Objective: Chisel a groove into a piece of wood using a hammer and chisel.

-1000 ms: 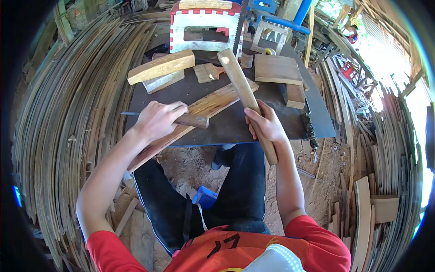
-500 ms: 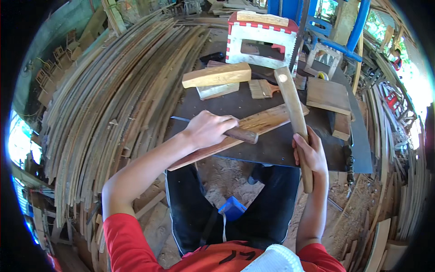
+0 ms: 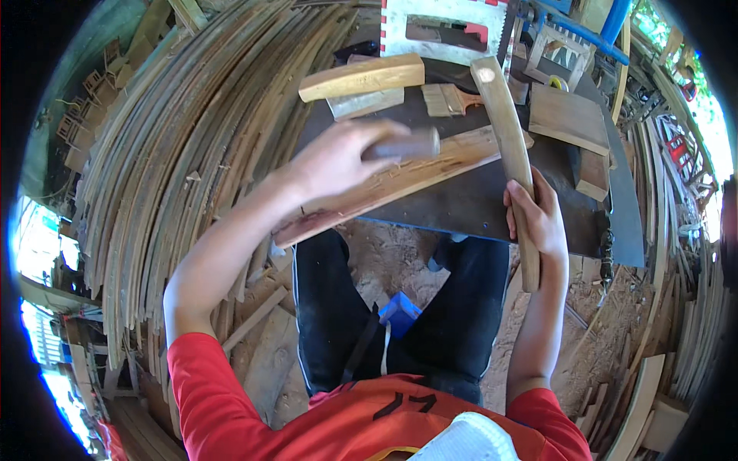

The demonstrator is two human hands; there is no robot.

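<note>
My left hand (image 3: pixel 346 157) is closed round a chisel's wooden handle (image 3: pixel 415 142), blurred by motion, over a long plank (image 3: pixel 419 173) with pale chipped marks; the blade is hidden. The plank lies diagonally on a dark worktable (image 3: pixel 438 206), its near end past the edge. My right hand (image 3: pixel 534 207) grips a long wooden stick (image 3: pixel 503 123) near its lower part; the stick points away from me, over the plank's far end. Behind the plank are a paintbrush (image 3: pixel 442 100) and a pale wood block (image 3: pixel 361 77).
A white step stool (image 3: pixel 442 38), a blue metal frame (image 3: pixel 588 38) and wooden blocks (image 3: pixel 569 115) crowd the table's back and right. Long strips of timber (image 3: pixel 184 131) fill the left; more strips (image 3: pixel 676 246) stand at right. A blue object (image 3: pixel 400 313) lies on the floor between my legs.
The view has swung, shifting the scene right and then up. My left hand with the chisel has moved slightly and is now blurred. My right hand still grips the stick.
</note>
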